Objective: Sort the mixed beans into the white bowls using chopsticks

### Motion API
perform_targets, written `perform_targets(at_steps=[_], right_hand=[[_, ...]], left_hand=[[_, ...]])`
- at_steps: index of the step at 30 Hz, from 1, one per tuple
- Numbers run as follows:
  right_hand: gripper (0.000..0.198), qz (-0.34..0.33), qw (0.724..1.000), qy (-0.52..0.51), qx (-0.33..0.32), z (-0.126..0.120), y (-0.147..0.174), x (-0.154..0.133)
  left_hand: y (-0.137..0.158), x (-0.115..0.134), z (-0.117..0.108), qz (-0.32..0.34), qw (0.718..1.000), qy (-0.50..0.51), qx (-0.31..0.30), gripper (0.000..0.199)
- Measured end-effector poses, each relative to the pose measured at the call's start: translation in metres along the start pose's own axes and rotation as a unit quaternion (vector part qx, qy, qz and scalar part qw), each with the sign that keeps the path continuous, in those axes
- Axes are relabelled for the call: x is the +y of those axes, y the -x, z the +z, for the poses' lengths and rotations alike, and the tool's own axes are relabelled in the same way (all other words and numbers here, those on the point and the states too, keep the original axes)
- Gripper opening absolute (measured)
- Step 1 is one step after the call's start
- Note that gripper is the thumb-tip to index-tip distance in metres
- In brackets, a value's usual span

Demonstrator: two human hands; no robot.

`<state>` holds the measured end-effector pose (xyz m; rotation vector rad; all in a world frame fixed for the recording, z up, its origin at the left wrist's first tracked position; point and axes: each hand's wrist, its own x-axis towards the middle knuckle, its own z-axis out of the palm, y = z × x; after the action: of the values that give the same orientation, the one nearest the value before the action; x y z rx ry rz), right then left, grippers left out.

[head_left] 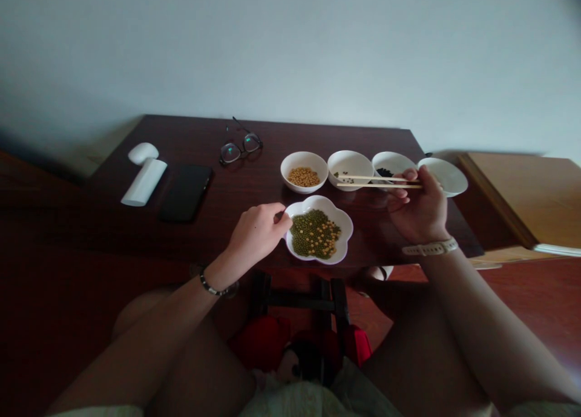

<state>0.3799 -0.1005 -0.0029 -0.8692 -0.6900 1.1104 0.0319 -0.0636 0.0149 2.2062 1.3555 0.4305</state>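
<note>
My left hand (263, 228) grips the left rim of a white flower-shaped dish (345, 226), which holds green beans (304, 238) mixed with yellow soybeans (329, 235). In my right hand (420, 208) is a pair of chopsticks (379, 185), held level and pointing left. Their tips hover over a white bowl (350, 157) with a few small beans inside. To its left, another white bowl (290, 163) contains soybeans (304, 177). Right of the middle, a third bowl (393, 157) has black beans (385, 172) in it, partly hidden by my right hand.
One more white bowl (449, 174) stands at the right table edge, its inside partly covered by my hand. Eyeglasses (241, 151), a black phone (186, 193) and a white device (145, 178) lie on the left of the dark table (181, 132). A wooden cabinet (521, 193) is at right.
</note>
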Motion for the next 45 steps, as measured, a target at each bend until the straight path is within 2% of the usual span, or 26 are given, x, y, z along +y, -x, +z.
perform_targets(at_steps=[4,10,13,16,21,26,32,38,45], right_hand=[[0.03,-0.007,1.0,0.018,0.007,0.004,0.003,-0.002],[0.033,-0.009,0.998,0.065,-0.011,0.001,0.002,-0.003],[0.033,-0.009,0.998,0.056,-0.025,-0.002,0.0,-0.002],[0.033,-0.007,0.999,0.042,-0.026,-0.004,-0.001,-0.001],[0.032,0.017,0.999,0.027,-0.013,-0.002,0.0,-0.003],[0.033,0.016,1.0,-0.02,0.004,0.006,0.004,-0.001],[0.044,0.045,0.996,0.071,-0.024,0.02,0.014,0.005],[0.05,0.038,0.987,0.15,-0.029,0.032,0.023,0.011],[0.051,0.018,0.985,0.17,-0.023,0.024,0.014,0.004]], left_hand=[[0.001,0.0,0.002,0.014,1.0,0.006,-0.025,0.028],[-0.002,-0.003,0.001,-0.007,1.0,-0.003,-0.011,0.026],[-0.003,-0.004,0.001,-0.005,1.0,0.001,-0.025,0.027],[-0.004,-0.005,0.002,-0.011,1.0,-0.02,0.003,0.026],[-0.002,-0.005,0.003,-0.003,1.0,-0.012,-0.011,0.027],[-0.005,-0.008,0.002,-0.004,1.0,-0.018,0.006,0.026],[-0.009,-0.013,0.0,-0.006,1.0,-0.014,0.012,0.027],[-0.013,-0.016,0.004,-0.011,1.0,-0.011,0.011,0.026],[-0.013,-0.016,0.006,-0.029,1.0,0.0,-0.004,0.024]])
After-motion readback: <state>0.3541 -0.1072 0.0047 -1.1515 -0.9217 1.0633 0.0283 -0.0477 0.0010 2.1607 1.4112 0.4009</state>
